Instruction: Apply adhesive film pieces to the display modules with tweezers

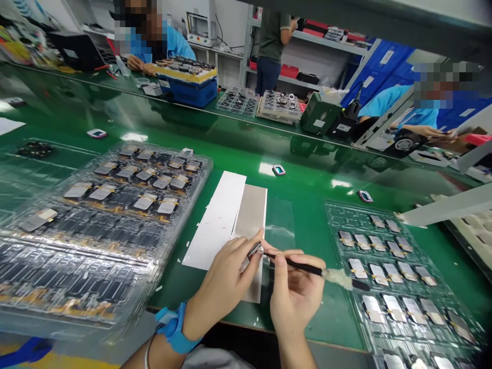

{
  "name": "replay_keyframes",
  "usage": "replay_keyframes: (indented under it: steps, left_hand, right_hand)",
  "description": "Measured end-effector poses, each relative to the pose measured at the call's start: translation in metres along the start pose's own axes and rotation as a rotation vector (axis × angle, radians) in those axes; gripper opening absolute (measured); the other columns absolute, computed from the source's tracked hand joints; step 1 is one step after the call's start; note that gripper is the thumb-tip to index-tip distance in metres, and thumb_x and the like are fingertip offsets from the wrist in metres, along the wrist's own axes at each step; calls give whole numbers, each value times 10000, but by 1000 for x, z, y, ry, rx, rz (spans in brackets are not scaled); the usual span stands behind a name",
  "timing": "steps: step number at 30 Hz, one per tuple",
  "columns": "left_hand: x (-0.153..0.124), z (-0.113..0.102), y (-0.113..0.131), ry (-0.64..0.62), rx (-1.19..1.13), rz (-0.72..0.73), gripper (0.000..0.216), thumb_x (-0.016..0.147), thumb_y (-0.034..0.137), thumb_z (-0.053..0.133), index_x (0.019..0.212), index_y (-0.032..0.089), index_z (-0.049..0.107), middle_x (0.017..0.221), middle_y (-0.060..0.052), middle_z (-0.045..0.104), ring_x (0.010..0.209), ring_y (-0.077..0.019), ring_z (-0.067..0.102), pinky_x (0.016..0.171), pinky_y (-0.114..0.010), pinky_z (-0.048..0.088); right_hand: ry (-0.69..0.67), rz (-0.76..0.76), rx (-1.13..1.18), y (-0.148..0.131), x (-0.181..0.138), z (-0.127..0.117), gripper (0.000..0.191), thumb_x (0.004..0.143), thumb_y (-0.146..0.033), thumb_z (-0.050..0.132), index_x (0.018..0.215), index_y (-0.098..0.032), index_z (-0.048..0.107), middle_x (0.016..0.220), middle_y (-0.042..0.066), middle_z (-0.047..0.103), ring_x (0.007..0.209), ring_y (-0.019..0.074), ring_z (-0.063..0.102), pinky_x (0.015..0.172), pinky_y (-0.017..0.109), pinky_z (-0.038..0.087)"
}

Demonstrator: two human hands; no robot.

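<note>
Black-handled brush (pixel 294 265) with a fluffy white tuft (pixel 336 279) is clenched between the thumb and fingers of the right hand (pixel 295 300), and its thin end reaches toward a small silver metal piece (pixel 254 250) at the fingertips of the left hand (pixel 226 277). The left hand seems to pinch this piece, but it is hard to tell if the piece is separate from the brush. A blue wrist strap (pixel 175 328) goes around the left wrist. Under the hands, a white sheet (pixel 211 225) and a grey strip (pixel 250 218) lie side by side on the green workbench (pixel 295 174), with a clear film (pixel 279 225) just beside them. To the left is a clear plastic tray (pixel 205 174), and to the right another clear tray (pixel 330 210) holds rows of flat modules (pixel 357 267) with yellow tape. Farther on the bench stand a blue case (pixel 187 89) and a green box (pixel 319 114). Beyond them, a seated co-worker in a blue sleeve (pixel 180 43) works, and another person (pixel 271 36) stands near the shelves (pixel 319 48).
</note>
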State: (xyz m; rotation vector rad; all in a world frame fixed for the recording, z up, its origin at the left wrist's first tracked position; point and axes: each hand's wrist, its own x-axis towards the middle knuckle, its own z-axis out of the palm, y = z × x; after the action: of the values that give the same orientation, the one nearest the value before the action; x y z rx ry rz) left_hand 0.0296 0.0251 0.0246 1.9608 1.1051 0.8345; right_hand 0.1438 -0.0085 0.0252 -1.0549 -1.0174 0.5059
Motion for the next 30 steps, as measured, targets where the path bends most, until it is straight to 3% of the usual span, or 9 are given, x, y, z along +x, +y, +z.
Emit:
replay_keyframes:
  steps: [9, 30]
  left_hand:
    - [-9, 1, -3, -44, -69, 22, 489, 1035, 260, 338, 1523, 249, 324, 1063, -81, 592, 1024, -238, 551, 931, -409, 449]
    - [-10, 2, -6, -47, -115, 26, 507, 1049, 253, 306, 1545, 327, 234, 1075, -55, 554, 1031, -224, 508, 929, -394, 430]
  right_hand:
    - [27, -14, 15, 6, -8, 0, 162, 937, -123, 563, 965, -252, 469, 851, -8, 651, 850, 142, 709, 806, 344, 620]
    - [22, -93, 13, 10, -8, 0, 187, 913, -53, 555, 966, -218, 484, 856, 4, 634, 840, 144, 711, 806, 349, 632]
